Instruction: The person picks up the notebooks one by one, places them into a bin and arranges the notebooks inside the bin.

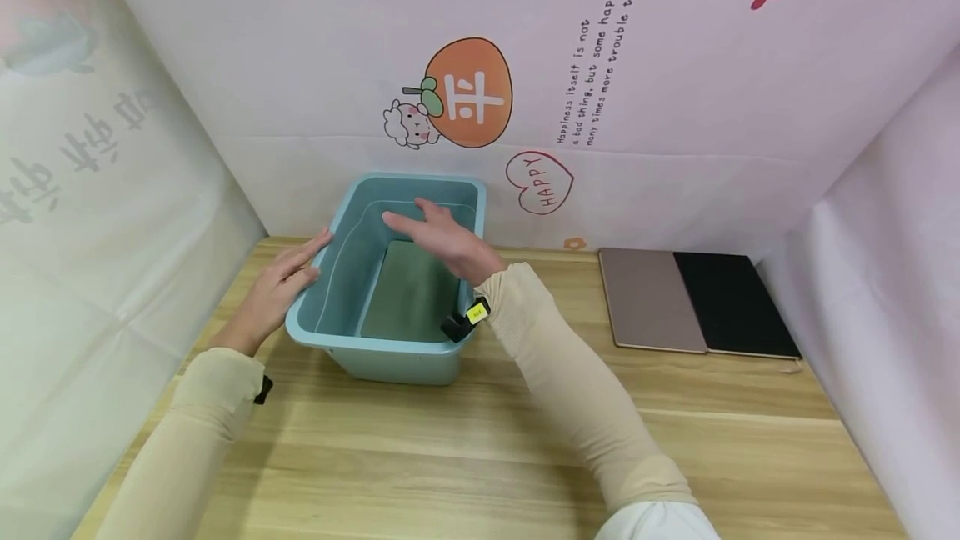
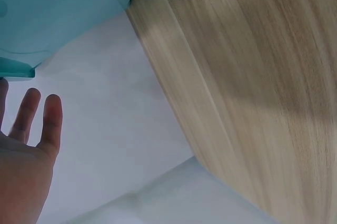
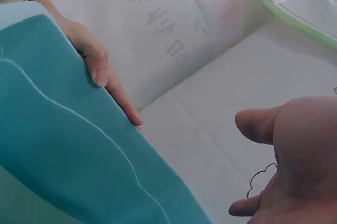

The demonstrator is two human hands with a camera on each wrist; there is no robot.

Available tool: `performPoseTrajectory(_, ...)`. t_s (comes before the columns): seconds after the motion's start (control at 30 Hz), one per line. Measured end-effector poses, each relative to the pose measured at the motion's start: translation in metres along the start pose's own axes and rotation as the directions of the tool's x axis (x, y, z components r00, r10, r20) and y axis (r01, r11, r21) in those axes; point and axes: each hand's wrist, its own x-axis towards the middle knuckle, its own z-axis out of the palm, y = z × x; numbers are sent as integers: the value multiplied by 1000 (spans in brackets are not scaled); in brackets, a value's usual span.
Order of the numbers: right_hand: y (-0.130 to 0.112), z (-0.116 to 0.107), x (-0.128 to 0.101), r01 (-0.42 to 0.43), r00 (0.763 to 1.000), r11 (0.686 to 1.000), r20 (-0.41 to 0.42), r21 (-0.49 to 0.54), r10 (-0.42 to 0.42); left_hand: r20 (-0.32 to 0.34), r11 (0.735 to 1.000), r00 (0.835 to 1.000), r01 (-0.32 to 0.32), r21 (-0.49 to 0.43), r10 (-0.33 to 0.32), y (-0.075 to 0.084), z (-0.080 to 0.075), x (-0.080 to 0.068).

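A light blue plastic bin [image 1: 397, 347] stands on the table near the back wall, with a flat dull green area [image 1: 412, 294] at its bottom. My left hand [image 1: 273, 290] touches the outside of the bin's left rim, fingers extended. In the left wrist view those fingers [image 2: 51, 121] reach up toward the rim's underside, and the right wrist view shows the left hand [image 3: 92, 50] along the rim's outer edge. Over the bin's right side, my right hand [image 1: 447, 242] is spread with thumb and fingers apart, holding nothing.
A flat grey-brown and black notebook-like item [image 1: 652, 298] lies on the wooden table [image 1: 420, 457] at the right. Behind the bin rises a printed cloth wall [image 1: 645, 182], and pale cloth [image 1: 97, 290] hangs on the left. A green-edged bag [image 3: 295, 19] appears in the right wrist view.
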Motion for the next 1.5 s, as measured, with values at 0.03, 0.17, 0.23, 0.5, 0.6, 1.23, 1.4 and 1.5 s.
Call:
performPoseTrajectory(0.03,-1,0,-1,12,1000,1000,-8,-28,-12,-1,1000,1000,1,0,-1,0,0,0)
performPoseTrajectory(0.17,-5,-1,-7,64,997,983,-38,-171,-71,0,1000,1000,6,-3,-6,1,-2,0)
performPoseTrajectory(0.23,-6,-2,-9,86,994,966,-49,-246,-101,3,1000,1000,6,-10,-6,1,-2,0)
performPoseTrajectory(0.5,-2,-9,-16,117,979,849,-85,-514,-187,-5,1000,1000,1,-3,-1,3,0,-1)
performPoseTrajectory(0.6,1,-13,-18,106,972,813,-112,-572,-206,-5,1000,1000,-9,-4,9,2,1,0)
performPoseTrajectory(1.23,28,-40,-18,186,883,622,-148,-761,-445,-2,1000,1000,-5,-16,5,3,0,-2)
performPoseTrajectory(1.4,34,-48,-20,183,881,603,-142,-776,-451,-1,1000,1000,-6,-18,6,2,0,-1)
performPoseTrajectory(1.5,41,-54,-20,163,889,599,-147,-784,-434,-3,1000,1000,-3,-18,3,2,0,-1)
